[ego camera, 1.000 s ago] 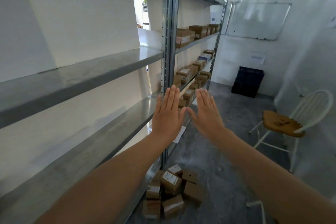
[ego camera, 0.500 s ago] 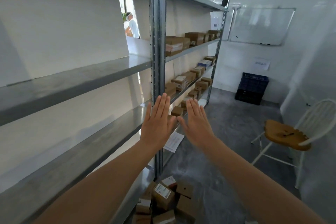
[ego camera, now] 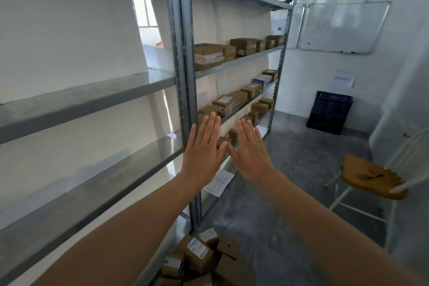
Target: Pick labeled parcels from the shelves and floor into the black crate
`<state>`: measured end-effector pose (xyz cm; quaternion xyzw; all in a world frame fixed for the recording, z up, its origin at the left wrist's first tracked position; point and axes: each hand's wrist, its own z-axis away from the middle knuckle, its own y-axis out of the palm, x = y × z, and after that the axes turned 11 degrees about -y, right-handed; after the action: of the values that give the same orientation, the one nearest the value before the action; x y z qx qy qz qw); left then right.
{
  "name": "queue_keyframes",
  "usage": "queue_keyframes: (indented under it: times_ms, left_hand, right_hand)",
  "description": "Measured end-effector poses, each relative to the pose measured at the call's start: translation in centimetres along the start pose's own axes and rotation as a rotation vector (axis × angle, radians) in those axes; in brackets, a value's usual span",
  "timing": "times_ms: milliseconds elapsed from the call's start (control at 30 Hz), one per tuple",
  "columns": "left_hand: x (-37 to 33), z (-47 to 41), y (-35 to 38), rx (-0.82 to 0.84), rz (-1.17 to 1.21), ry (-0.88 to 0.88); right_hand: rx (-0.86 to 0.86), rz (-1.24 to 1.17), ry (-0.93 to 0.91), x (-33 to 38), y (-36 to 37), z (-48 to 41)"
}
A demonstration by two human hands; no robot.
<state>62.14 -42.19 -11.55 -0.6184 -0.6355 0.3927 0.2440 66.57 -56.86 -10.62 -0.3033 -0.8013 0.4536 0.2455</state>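
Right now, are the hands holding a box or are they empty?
Empty. Left hand and right hand are held up flat, fingers straight, gripping nothing.

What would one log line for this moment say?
left hand: open, empty | right hand: open, empty | parcels: on shelves and floor | crate: far side, untouched

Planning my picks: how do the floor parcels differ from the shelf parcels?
The floor parcels lie tumbled in a heap, several tilted; the shelf parcels sit flat in rows. The floor parcels are nearest; the shelf parcels farther off. Both are brown cartons, some showing labels.
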Motion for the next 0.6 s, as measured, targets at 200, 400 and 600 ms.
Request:
queue_keyframes:
  times_ms: [200, 400, 600]
  left_hand:
    - [-2.0, 1.2, 2.2, 0.037, -0.025, -0.007]
    - [-0.9, 0.7, 3.5, 0.07, -0.017, -0.027]
    - [1.3, -0.7, 4.5, 0.073, -0.033, -0.046]
  right_hand:
    - [0.07, -0.003, -0.012, -2.8, 1.3, 1.1]
    - [0.088, -0.028, -0.039, -2.7, 3.0, 0.3]
    - [0.104, 0.002, -0.051, -1.7, 4.1, -2.1]
